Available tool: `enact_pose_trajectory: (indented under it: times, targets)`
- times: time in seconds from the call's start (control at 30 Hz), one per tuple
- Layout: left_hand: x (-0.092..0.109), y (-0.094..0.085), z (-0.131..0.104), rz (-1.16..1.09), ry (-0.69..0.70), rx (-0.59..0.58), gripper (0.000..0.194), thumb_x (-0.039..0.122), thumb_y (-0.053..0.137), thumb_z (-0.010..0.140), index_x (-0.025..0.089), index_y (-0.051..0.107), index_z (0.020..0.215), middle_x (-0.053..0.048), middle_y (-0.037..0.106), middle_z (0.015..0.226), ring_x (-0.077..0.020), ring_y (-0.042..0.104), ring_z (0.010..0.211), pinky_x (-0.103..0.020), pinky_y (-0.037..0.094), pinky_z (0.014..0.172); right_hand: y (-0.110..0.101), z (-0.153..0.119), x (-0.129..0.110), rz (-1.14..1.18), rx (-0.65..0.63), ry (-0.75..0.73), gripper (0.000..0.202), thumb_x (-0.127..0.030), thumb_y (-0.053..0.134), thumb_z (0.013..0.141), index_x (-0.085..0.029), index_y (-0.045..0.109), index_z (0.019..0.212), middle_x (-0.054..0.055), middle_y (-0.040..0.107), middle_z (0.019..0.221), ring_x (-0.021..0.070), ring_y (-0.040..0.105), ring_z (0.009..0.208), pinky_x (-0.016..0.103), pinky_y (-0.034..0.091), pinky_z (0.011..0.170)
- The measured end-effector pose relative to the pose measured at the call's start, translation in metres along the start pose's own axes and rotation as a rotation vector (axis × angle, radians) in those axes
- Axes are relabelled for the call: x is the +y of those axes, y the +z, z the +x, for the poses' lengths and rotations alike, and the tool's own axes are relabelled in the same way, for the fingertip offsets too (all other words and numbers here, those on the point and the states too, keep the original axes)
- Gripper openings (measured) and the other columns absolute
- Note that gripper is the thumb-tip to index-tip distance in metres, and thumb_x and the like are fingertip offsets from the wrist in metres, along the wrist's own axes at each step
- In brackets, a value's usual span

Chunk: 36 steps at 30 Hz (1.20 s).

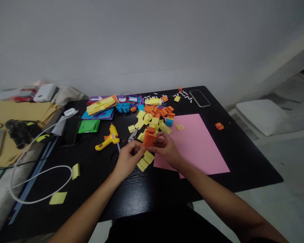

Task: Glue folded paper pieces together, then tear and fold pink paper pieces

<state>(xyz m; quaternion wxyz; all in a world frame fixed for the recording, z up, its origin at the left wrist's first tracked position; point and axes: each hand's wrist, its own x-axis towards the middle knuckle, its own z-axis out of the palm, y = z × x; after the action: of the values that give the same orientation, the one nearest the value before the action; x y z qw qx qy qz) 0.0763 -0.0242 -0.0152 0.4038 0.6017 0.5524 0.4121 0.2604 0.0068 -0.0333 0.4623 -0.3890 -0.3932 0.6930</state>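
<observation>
Between my two hands is a folded orange paper strip (149, 137), held upright over the black table. My left hand (129, 156) pinches its lower left side, and my right hand (167, 148) grips it from the right with curled fingers. Just under the strip lies a folded yellow paper strip (145, 161). Behind my hands spreads a heap of folded yellow paper pieces (147, 118), mixed with orange paper pieces (152, 108). Scissors (133, 135) lie beside my left hand, partly hidden by the papers.
A yellow glue gun (108, 137) lies left of my hands. Pink paper sheets (197, 145) lie to the right. Farther back are a phone (200, 98), green folded papers (89, 126) and stacked coloured papers (101, 105). A white cable (40, 201) loops across the left side.
</observation>
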Motion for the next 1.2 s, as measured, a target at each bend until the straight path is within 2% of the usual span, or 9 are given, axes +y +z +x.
enact_pose_trajectory:
  times: [0.23,0.33,0.4,0.5,0.67,0.8,0.93,1.03,1.2]
  targets:
    - [0.002,0.002,-0.002,0.051,0.056,-0.001,0.025,0.041,0.067,0.091,0.018,0.069,0.082,0.002,0.056,0.067,-0.0127,0.049,0.06,-0.025,0.041,0.057,0.001,0.0,-0.002,0.039,-0.016,0.018,0.053,-0.025,0.097,0.057,-0.024,0.058,0.093,0.0,0.079,0.091,0.022,0.079,0.088,0.043,0.063,0.092]
    - [0.005,-0.014,0.002,0.197,0.167,0.001,0.022,0.041,0.068,0.091,0.02,0.073,0.094,-0.003,0.067,0.082,-0.0165,0.06,0.072,-0.029,0.049,0.067,-0.002,0.003,-0.003,0.008,0.047,-0.029,0.049,-0.027,0.098,0.057,-0.024,0.058,0.086,-0.002,0.075,0.084,0.0216,0.078,0.085,0.042,0.065,0.087]
    - [0.003,-0.034,0.007,0.32,0.191,0.093,0.022,0.038,0.062,0.094,0.02,0.072,0.103,-0.005,0.072,0.093,-0.0196,0.065,0.081,-0.033,0.052,0.077,-0.004,0.005,-0.003,-0.012,0.086,-0.083,0.05,-0.03,0.099,0.055,-0.024,0.055,0.079,-0.005,0.07,0.079,0.0196,0.075,0.079,0.039,0.067,0.079]
    - [-0.009,-0.071,0.018,0.634,0.094,0.283,0.024,0.027,0.056,0.09,0.018,0.067,0.11,-0.012,0.072,0.107,-0.0287,0.067,0.101,-0.044,0.052,0.093,-0.006,0.008,-0.002,-0.065,0.123,-0.155,0.051,-0.037,0.098,0.058,-0.024,0.051,0.073,-0.005,0.065,0.076,0.0161,0.07,0.069,0.035,0.066,0.068]
    - [-0.036,-0.105,0.027,1.14,-0.26,0.249,0.048,0.032,0.064,0.08,0.008,0.063,0.122,-0.028,0.064,0.118,-0.0482,0.062,0.112,-0.059,0.05,0.093,-0.005,0.009,-0.002,-0.111,0.141,-0.175,0.045,-0.041,0.095,0.062,-0.024,0.059,0.081,-0.003,0.071,0.077,0.0168,0.069,0.067,0.033,0.064,0.062]
    - [-0.043,-0.106,0.028,1.16,-0.305,0.129,0.047,0.031,0.06,0.083,0.009,0.062,0.124,-0.026,0.063,0.119,-0.0445,0.063,0.112,-0.054,0.052,0.093,-0.005,0.008,-0.001,-0.146,0.149,-0.224,0.037,-0.04,0.094,0.065,-0.024,0.064,0.079,-0.003,0.07,0.073,0.0168,0.069,0.066,0.033,0.062,0.063]
    - [-0.04,-0.101,0.031,1.107,-0.284,0.099,0.054,0.026,0.056,0.084,0.011,0.053,0.136,-0.024,0.063,0.126,-0.0405,0.065,0.115,-0.05,0.052,0.094,-0.005,0.007,-0.001,-0.217,0.136,-0.262,0.025,-0.039,0.09,0.07,-0.024,0.071,0.077,0.0,0.071,0.074,0.0184,0.07,0.071,0.036,0.062,0.072]
    - [-0.038,-0.099,0.033,1.138,-0.251,0.084,0.051,0.018,0.055,0.081,0.014,0.055,0.133,-0.023,0.069,0.118,-0.042,0.067,0.109,-0.052,0.052,0.089,-0.006,0.005,-0.002,-0.264,0.139,-0.277,0.019,-0.036,0.087,0.073,-0.024,0.074,0.078,0.0,0.073,0.075,0.0189,0.07,0.071,0.037,0.061,0.073]
    - [-0.024,-0.101,0.029,0.883,-0.047,0.168,0.04,0.016,0.056,0.078,0.019,0.062,0.117,-0.012,0.073,0.105,-0.0303,0.069,0.094,-0.039,0.053,0.083,-0.007,0.005,-0.002,-0.317,0.134,-0.308,0.013,-0.034,0.084,0.075,-0.025,0.078,0.082,0.002,0.077,0.081,0.0211,0.072,0.076,0.039,0.061,0.077]
